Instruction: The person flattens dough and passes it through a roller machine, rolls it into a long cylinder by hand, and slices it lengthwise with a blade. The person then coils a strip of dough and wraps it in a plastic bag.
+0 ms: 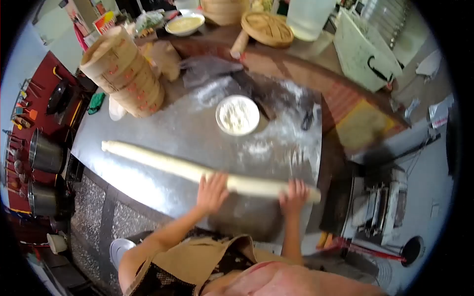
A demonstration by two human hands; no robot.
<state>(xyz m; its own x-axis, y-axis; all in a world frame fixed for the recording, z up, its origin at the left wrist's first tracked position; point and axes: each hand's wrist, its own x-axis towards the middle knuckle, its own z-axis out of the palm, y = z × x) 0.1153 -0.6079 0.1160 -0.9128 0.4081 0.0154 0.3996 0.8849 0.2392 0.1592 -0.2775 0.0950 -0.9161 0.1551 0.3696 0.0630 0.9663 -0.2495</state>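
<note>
A long roll of pale dough (157, 162) lies across the metal worktop (143, 130). My left hand (212, 193) rests on the dough near its middle, fingers stretched forward over the top. Close to the dough's right end, my right hand (294, 196) presses on it the same way, fingers spread. Neither hand wraps around the dough. Beyond it stands a white bowl (238, 115) of white flour-like stuff. Loose flour (257, 148) dusts the worktop between the bowl and the dough.
Stacked bamboo steamers (123, 74) stand at the far left of the worktop. Behind the bowl lies a dark cloth (210, 69). A rolling pin (240, 44) and a round wooden lid (267, 29) are on the raised back ledge. A roller machine (379, 209) is at the right.
</note>
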